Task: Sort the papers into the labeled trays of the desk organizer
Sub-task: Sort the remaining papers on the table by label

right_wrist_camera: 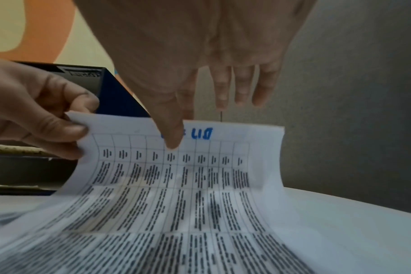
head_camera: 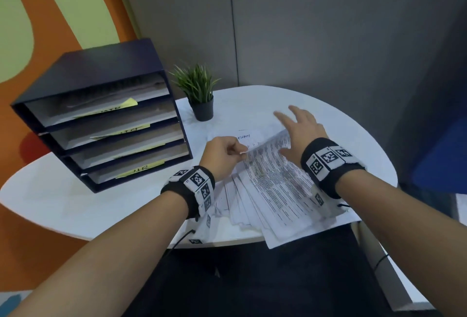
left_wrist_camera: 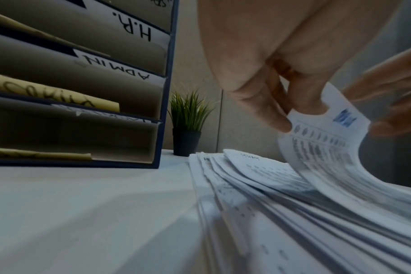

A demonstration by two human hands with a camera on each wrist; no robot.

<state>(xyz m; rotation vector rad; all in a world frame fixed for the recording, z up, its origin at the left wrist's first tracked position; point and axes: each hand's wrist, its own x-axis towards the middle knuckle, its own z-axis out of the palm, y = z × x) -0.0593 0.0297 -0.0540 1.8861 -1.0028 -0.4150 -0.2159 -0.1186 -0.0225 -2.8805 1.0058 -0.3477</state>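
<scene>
We judge the main risk to lie in the fanned stack of papers (head_camera: 275,198) on the white table (head_camera: 65,195); its near sheets overhang the table's front edge, so a drag from the sheet being lifted could pull loose sheets off toward the floor; the cause would be the sheets clinging together. A smaller risk is picking up two sheets at once, since our left hand (head_camera: 222,156) pinches only the far left corner of the top sheet (right_wrist_camera: 176,185) between thumb and fingertips, and the sheet bends up steeply from the stack; a thin corner grip may also crease or tear it. Our right hand (head_camera: 300,134) is spread, fingers straight, holding nothing; its thumb (right_wrist_camera: 174,137) sits over the blue handwritten heading, so we could misread the label and choose the wrong tray. The desk organizer (head_camera: 101,114) stands to the left of the stack, well apart from the lifted sheet, its four trays marked by yellow notes; in the left wrist view we read "H.R." and "ADMIN".

The table is round and pale; grey panels back it, an orange and green wall rises at left; a small potted plant (head_camera: 199,94) stands just right of the organizer.
</scene>
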